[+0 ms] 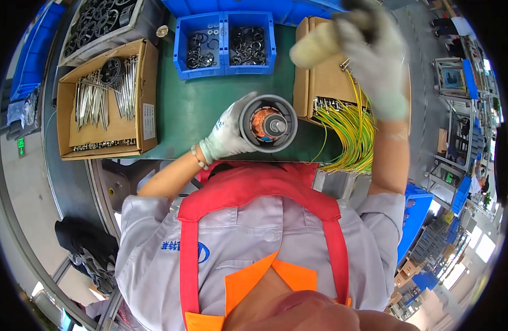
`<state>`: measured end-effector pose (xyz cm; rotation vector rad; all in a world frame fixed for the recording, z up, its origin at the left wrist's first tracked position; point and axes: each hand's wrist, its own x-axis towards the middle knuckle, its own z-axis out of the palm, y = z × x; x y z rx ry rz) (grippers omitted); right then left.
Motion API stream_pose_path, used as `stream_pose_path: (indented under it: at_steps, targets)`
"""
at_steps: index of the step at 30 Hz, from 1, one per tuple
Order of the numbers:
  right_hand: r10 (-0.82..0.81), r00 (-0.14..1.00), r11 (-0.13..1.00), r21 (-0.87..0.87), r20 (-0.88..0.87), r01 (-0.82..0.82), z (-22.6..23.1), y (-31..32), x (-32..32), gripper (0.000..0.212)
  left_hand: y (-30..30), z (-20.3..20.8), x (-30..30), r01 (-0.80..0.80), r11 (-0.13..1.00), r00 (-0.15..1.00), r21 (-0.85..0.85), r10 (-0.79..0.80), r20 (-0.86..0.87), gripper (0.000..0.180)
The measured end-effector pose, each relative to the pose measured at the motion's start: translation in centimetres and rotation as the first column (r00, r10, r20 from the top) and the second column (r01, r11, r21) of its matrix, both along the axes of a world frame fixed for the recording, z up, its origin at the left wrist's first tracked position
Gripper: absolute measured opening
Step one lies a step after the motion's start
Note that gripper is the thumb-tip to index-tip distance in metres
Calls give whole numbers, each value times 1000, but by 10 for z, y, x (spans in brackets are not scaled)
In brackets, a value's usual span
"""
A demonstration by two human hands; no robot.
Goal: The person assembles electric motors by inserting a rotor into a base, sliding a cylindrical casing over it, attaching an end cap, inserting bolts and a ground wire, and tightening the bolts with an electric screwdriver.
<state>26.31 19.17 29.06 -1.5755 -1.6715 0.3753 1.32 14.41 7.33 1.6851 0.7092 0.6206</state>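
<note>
My left hand (229, 132), in a white glove, is wrapped round the side of a grey cylindrical motor housing (244, 124) near the table's front edge. Its open end faces up, showing copper windings (259, 122) and a metal shaft (275, 126) in the middle. Raised at the upper right, my gloved right hand (378, 66) is closed on what looks like a mallet (316, 45) with a pale, rounded head and a dark part. Motion blurs this hand and the tool, and the grip is partly hidden. The mallet is well apart from the housing.
On the green table (182, 110) stand two blue bins (226, 71) of rings and washers. At left is a cardboard box (146, 88) of metal rods; behind it, a grey crate (130, 33) of black parts. Yellow-green wires (356, 143) hang from a right-hand box (302, 83).
</note>
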Motion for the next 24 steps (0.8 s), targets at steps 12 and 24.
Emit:
stream_pose_path:
  at_steps: [12,24]
  targets:
    - [-115,989,965,225,-92,134,-119,59,20,31,-6,-16,8,-125,992,964,-19,126,236,106]
    - [259,934,955,-210,247,-210,-95,-4,26,77,-5,-28,3,-161,977,952,142,115,285,103]
